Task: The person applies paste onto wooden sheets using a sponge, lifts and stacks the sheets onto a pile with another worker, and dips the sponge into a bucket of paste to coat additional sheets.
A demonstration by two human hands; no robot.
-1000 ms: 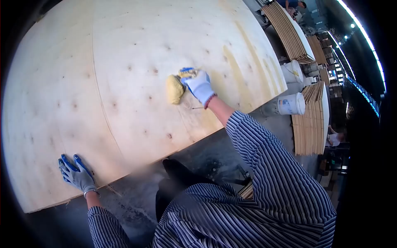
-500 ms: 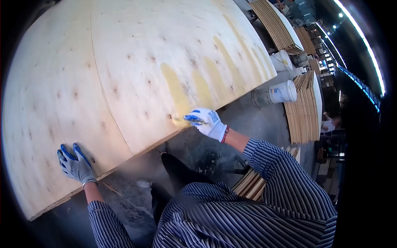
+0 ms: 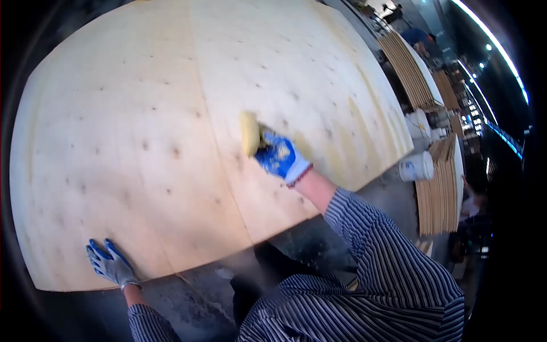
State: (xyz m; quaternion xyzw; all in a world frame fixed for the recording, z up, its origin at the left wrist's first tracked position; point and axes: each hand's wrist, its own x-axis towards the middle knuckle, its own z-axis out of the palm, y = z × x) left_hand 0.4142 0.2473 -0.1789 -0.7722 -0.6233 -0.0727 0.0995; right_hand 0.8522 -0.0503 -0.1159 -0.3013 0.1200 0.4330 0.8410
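A large pale wooden sheet [image 3: 131, 171] with dark knots fills the left and middle of the view. My right hand [image 3: 279, 157], in a blue and white glove, is closed on a yellow applicator [image 3: 249, 133] over the sheet's middle; motion blurs its outline. Yellowish streaks [image 3: 367, 137] run across the sheet to the right of that hand. Near the front left edge, my left hand [image 3: 110, 263] lies flat on the wood in a grey and blue glove, fingers spread, holding nothing.
White buckets [image 3: 416, 167] stand on the floor beyond the sheet's right edge. Stacked boards [image 3: 439, 194] lean beside them, with another stack [image 3: 405, 68] farther up. A person [image 3: 419, 37] is at the upper right; another is partly visible at the far right.
My right hand has gone from the sheet's front edge back up to its middle with the yellow applicator. The view has shifted, while my left hand still rests on the wood.
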